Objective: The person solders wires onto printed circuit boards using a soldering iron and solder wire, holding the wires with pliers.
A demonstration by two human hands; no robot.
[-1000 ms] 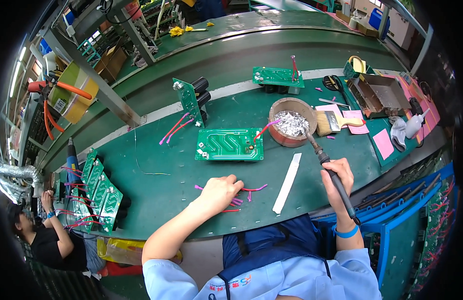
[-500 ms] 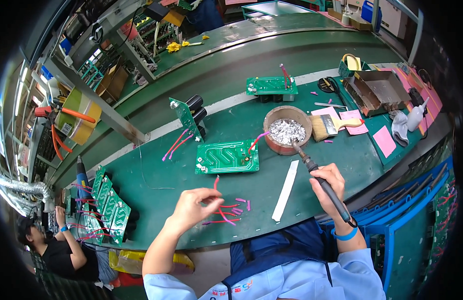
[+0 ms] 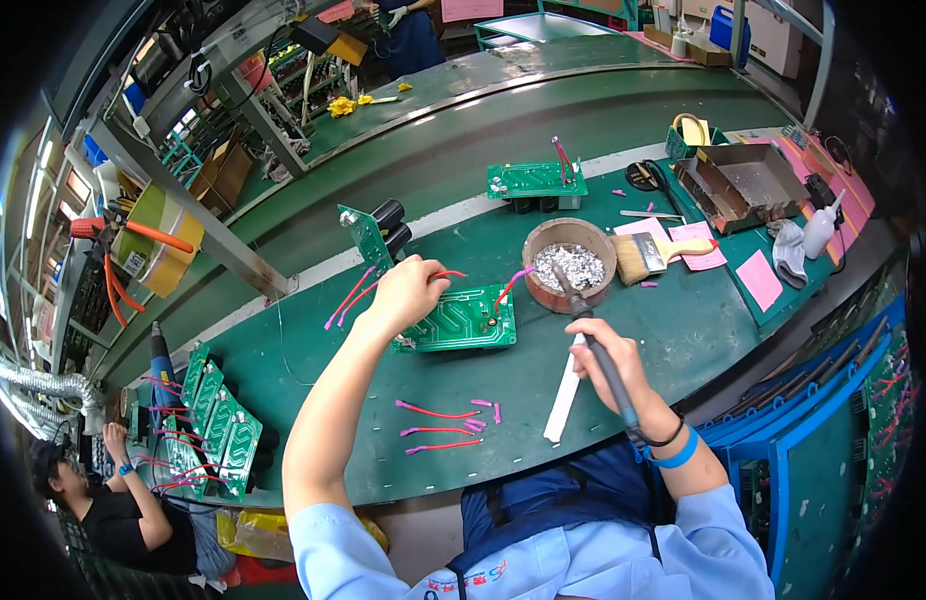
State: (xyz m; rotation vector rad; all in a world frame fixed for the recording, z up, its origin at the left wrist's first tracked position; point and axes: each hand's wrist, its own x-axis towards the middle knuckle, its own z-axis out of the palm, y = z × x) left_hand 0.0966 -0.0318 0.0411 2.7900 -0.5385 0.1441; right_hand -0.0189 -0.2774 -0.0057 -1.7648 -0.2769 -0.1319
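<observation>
My left hand pinches a short red wire above the left part of a green circuit board. That board lies flat, with another red wire with a purple end rising from its right side. My right hand is wrapped round a soldering iron. The iron's tip points into a round brown bowl with silvery solder bits in it. Near the table's front lie three loose red wires with purple ends, beside small purple sleeves.
Upright boards with capacitors stand at the left-back; another board sits behind the bowl. A white strip, a brush, pink papers and a metal tray lie rightward. Several wired boards stand left, near a co-worker.
My left hand has lifted a red wire from the front pile and carried it forward over the board. The iron's tip has shifted left within the bowl.
</observation>
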